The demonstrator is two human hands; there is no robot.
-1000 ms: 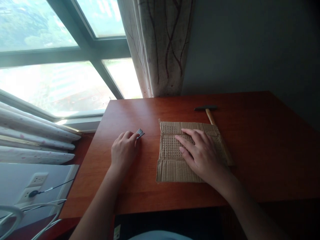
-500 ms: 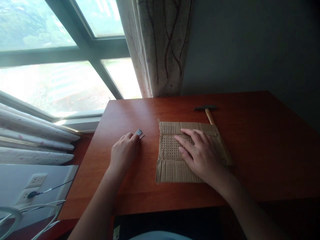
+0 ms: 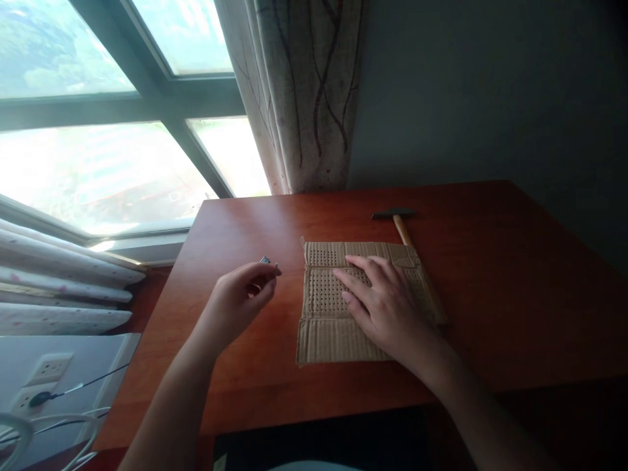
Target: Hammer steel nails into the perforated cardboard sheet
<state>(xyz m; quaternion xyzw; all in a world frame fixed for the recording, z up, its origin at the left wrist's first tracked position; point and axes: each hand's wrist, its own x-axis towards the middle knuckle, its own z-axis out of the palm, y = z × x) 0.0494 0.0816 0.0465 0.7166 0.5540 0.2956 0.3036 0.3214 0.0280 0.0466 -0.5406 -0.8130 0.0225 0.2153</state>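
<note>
Head view, center of the frame: one thin metal pin [image 3: 277, 269] sits pinched between thumb and forefinger of the left hand [image 3: 238, 297], as I watch remotely. Just beyond those fingers, more pins [image 3: 265, 260] show against the table [image 3: 495, 288]. Right of center, the right hand [image 3: 383, 294] rests open, fingers spread, on perforated cardboard [image 3: 328, 340]; a hammer [image 3: 401, 229] lies along its right edge. I judge a light, fingertip-only pinch and flat-pressed cardboard work best.
</note>
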